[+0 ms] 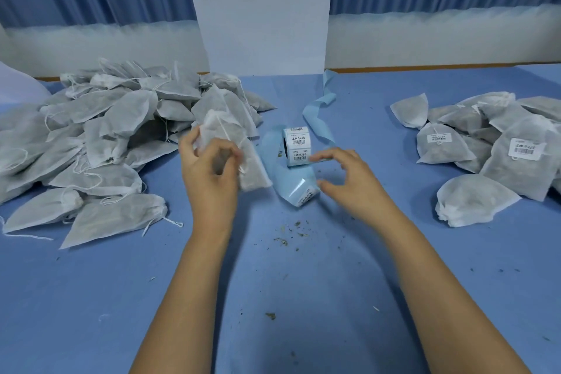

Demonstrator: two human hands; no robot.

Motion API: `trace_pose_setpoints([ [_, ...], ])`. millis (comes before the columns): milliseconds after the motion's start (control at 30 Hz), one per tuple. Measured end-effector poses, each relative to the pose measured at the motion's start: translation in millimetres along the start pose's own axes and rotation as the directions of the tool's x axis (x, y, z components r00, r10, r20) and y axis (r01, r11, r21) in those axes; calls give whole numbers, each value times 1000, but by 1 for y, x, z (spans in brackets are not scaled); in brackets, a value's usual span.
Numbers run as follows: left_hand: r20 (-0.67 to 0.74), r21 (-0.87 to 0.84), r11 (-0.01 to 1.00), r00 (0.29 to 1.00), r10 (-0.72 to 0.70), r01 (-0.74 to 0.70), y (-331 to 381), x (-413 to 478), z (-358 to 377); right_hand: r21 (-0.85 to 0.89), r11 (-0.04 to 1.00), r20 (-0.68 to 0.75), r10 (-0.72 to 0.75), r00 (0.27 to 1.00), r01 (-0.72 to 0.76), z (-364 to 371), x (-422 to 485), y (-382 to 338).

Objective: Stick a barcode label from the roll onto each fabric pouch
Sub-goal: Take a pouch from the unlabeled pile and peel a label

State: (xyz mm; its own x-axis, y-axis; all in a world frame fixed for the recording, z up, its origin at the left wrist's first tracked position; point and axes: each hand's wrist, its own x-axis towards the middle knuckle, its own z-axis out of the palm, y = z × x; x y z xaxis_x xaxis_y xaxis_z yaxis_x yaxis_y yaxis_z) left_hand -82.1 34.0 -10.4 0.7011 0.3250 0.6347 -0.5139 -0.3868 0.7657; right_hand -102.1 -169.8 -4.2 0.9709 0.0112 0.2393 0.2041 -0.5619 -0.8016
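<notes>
- Fabric pouch [253, 171] sits gripped in the curled left fingers [227, 151], tilted, just left of the label roll [297, 146].
- Right fingers [328, 157] spread, holding nothing, just right of the roll.
- Loose label [307, 196] lies beside the right thumb: nearer hand, I'd say.

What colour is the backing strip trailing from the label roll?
Backing strip: light blue, best in head view.

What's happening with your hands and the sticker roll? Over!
Left hand grips one pouch, lifted. Right hand open beside label roll, holding nothing. Nothing between hand and roll.
</notes>
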Motion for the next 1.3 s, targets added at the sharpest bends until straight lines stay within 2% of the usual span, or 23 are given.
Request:
trace_pose_setpoints([
  [67, 13, 37, 995, 996, 89, -90, -6, -2, 3, -159, 985, 123, 82, 989, -62, -2, 1, 9],
  [167, 179, 70, 971, 961, 212, -228, -9, -7, 13, -184, 983, 163, 51, 985, -21, 12, 2, 12],
  [233, 270, 72, 944, 917, 292, -322, -8, -10, 19, -82, 996, 116, 48, 992, -39, 17, 5, 11],
  [333, 325, 42, 915, 872, 366, -400, -7, -11, 21, 159, 985, 67, 56, 996, -66, 16, 6, 6],
  [467, 415, 12, 895, 816, 402, -446, -6, -11, 19, 442, 891, 64, 81, 995, -101, 17, 2, 2],
  [567, 536, 31, 903, 769, 347, -429, -4, -14, 20, 546, 824, 44, 153, 987, -152, 21, 1, 2],
  [667, 611, 102, 920, 754, 242, -377, -3, -13, 22, 603, 761, 68, 247, 967, -237, 23, 2, 6],
  [800, 615, 144, 931, 767, 182, -336, -3, -12, 19, 654, 701, 155, 242, 958, -283, 19, 2, 7],
  [900, 639, 146, 935, 753, 161, -324, -3, -13, 19, 672, 689, 114, 266, 957, -272, 20, 1, 6],
  [1067, 647, 172, 927, 747, 149, -334, -3, -14, 20, 752, 607, 87, 296, 951, -258, 20, 1, 7],
  [1300, 667, 173, 923, 731, 147, -344, -4, -12, 16, 661, 729, 33, 205, 978, -176, 19, 0, 6],
])
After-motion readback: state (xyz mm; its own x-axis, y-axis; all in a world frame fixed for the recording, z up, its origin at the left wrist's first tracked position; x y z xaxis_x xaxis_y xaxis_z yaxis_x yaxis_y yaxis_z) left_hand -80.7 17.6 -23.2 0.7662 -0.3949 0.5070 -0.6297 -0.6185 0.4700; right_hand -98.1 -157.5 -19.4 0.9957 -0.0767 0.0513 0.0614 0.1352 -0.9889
